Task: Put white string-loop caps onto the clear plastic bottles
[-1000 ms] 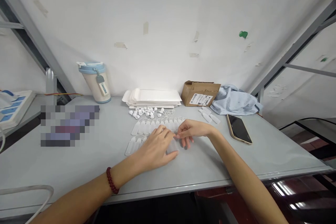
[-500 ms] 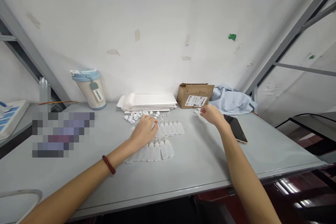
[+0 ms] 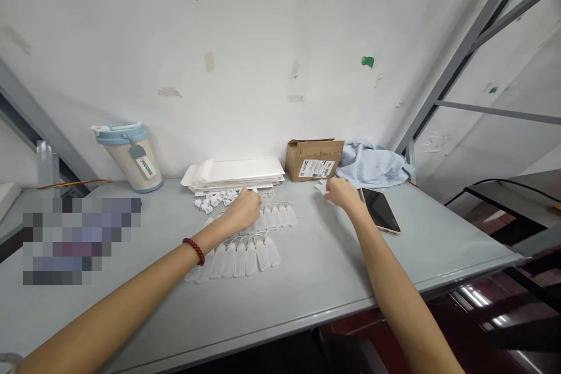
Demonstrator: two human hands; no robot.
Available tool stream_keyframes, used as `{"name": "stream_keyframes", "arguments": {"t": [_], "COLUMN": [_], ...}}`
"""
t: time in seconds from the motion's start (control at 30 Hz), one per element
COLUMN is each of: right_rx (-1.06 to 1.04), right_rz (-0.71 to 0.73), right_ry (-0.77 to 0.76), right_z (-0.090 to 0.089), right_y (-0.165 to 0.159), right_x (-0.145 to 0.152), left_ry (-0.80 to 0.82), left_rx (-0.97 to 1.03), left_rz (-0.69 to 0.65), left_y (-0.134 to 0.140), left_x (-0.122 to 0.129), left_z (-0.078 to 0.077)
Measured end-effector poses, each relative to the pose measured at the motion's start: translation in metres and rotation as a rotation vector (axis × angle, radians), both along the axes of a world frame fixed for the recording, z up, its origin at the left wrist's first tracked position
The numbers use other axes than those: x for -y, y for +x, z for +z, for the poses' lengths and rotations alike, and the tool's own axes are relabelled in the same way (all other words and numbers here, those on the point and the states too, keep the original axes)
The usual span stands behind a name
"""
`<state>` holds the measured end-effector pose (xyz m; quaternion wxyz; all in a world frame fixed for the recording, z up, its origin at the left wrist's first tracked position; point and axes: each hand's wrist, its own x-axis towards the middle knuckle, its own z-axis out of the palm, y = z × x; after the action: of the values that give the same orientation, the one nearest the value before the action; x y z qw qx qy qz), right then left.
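My left hand (image 3: 246, 210) is closed, fingers bent down at the small white plastic pieces (image 3: 213, 201) heaped in front of the envelopes. What its fingertips hold is hidden. Below and beside it, flat translucent tags (image 3: 240, 259) with white string loops lie in two rows, partly covered by the hand and forearm. Farther right, my right hand (image 3: 342, 194) is pinched shut over some whitish translucent pieces (image 3: 321, 187) on the table. Whether one is between its fingers is not clear.
A stack of white envelopes (image 3: 239, 170), a cardboard box (image 3: 309, 158) and a light blue cloth (image 3: 372, 165) line the wall. A phone (image 3: 380, 210) lies right of my right hand. A blue-lidded cup (image 3: 135, 158) and a blurred patch are at left.
The view has turned slightly right, so things sit farther left. My left hand's fingers have curled in more beside the small white pieces. My right hand stays by the translucent pieces.
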<state>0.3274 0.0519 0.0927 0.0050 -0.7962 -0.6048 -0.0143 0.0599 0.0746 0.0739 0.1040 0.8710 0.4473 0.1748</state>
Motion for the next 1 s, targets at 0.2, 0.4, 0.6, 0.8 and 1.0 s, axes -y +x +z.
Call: {"name": "stream_keyframes", "arguments": {"t": [0.2, 0.4, 0.6, 0.8, 1.0], "right_rx": [0.003, -0.002, -0.028, -0.379, -0.440], "right_rz": [-0.011, 0.028, 0.218, 0.788, 0.978], "right_ry": [-0.028, -0.024, 0.165, 0.635, 0.619], "right_z": [0.002, -0.005, 0.003, -0.001, -0.016], "right_y": [-0.003, -0.009, -0.038, -0.098, -0.123], "right_x": [0.002, 0.002, 0.008, 0.034, 0.049], "left_ry": [0.106, 0.216, 0.140, -0.076, -0.043], "left_rx": [0.091, 0.289, 0.420, 0.482, 0.519], "left_rz": [-0.023, 0.049, 0.101, 0.108, 0.105], "left_y": [-0.019, -0.053, -0.045, -0.027, -0.026], "left_x": [0.020, 0.041, 0.060, 0.079, 0.082], "left_z": [0.010, -0.001, 0.008, 0.005, 0.002]}}
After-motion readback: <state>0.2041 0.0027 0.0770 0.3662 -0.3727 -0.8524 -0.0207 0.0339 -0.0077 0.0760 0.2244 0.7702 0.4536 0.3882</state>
